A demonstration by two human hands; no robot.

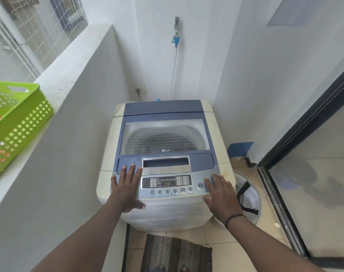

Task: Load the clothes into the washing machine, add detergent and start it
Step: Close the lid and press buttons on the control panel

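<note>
A top-loading washing machine (165, 209) with a blue lid stands in a narrow white alcove. Its lid (163, 114) is down, and dark clothes show dimly through the window (165, 137). The control panel (166, 182) is lit with a digit on its display. My left hand (127, 188) lies flat and spread on the panel's left end, fingertips on the lid's front edge. My right hand (219, 195) rests spread on the right end, its index fingertip on a round button above the start/pause button (200, 185). Neither hand holds anything.
A green perforated basket (20, 132) sits on the white ledge at left. A tap with a hose (176, 39) and a wall socket (140, 89) are behind the machine. A round white tub (251, 195) stands on the floor at right, a glass sliding door (312, 154) beside it. A striped mat (177, 254) lies at my feet.
</note>
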